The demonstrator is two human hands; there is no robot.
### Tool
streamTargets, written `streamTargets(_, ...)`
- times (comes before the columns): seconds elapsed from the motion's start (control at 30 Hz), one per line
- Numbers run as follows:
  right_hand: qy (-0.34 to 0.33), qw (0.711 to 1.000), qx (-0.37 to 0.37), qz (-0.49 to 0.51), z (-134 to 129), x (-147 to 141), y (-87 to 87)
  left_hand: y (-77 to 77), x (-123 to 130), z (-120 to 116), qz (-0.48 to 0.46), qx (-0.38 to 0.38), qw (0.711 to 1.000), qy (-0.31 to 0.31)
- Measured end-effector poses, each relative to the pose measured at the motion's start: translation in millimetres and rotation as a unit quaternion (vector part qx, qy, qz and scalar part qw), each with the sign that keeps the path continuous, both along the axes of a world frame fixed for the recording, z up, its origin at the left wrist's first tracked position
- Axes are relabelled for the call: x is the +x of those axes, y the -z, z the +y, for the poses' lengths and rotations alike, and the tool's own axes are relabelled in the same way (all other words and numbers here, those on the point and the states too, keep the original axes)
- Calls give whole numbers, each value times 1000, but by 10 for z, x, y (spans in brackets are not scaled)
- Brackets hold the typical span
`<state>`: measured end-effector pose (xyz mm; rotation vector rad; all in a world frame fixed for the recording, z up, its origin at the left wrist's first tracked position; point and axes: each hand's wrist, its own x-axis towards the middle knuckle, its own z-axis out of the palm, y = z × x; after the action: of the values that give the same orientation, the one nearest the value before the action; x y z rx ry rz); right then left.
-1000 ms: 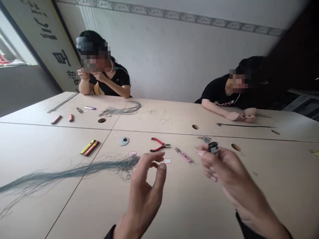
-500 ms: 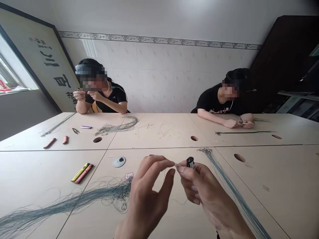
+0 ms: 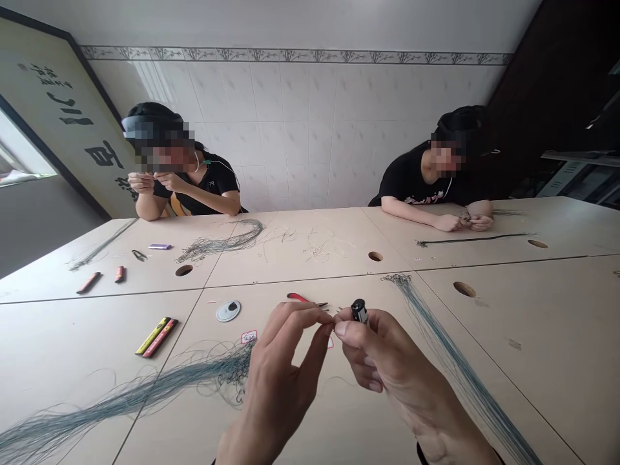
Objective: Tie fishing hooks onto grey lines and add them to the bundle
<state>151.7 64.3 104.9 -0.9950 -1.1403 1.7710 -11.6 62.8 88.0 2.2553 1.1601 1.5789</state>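
Observation:
My left hand point(image 3: 285, 368) has its thumb and forefinger pinched together at the tips of my right hand's fingers. Whatever lies in that pinch is too small to make out. My right hand point(image 3: 387, 355) is closed around a lighter point(image 3: 359, 311) with a dark top, held upright between its fingers. Left of my left hand, a bundle of blue-green fishing lines point(image 3: 130, 395) ends in a tangle of dark hooks point(image 3: 237, 374). Another bundle of fishing lines point(image 3: 460, 354) runs down beside my right arm.
Red-handled pliers point(image 3: 299, 297) lie just beyond my hands. A round metal disc point(image 3: 228, 310), a yellow lighter point(image 3: 154, 337) and a red lighter point(image 3: 162, 339) lie to the left. Two people, one point(image 3: 213, 177) left and one point(image 3: 407, 174) right, work across the table, which has round holes point(image 3: 464, 289).
My left thumb has closed against the forefinger. Both hands have shifted slightly left, and the red-handled pliers now show behind them. The camera's view has tilted somewhat.

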Motion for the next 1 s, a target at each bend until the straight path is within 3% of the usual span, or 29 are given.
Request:
streamTargets(0.1,3,1000,-3,1,9,-3,18,11,8,-1,-13,-16,1000,3)
streamTargets(0.2,17,1000,19,-2,9,-15,26,5,30,-16,-99,-108,989,15)
streamTargets(0.3,59,996,63,-27,-1,-21,29,-23,63,-32,-227,-237,944,31)
streamTargets(0.4,79,990,98,-70,-13,-17,24,-53,99,-32,-298,-297,906,50)
streamTargets(0.57,79,981,129,-119,-14,-18,3,-57,141,-13,-344,-317,880,80)
streamTargets(0.77,135,961,181,-161,-4,-41,-19,-27,119,-15,-329,-319,886,73)
streamTargets(1.0,146,941,234,-197,-24,-35,-3,-20,97,6,-306,-355,878,94)
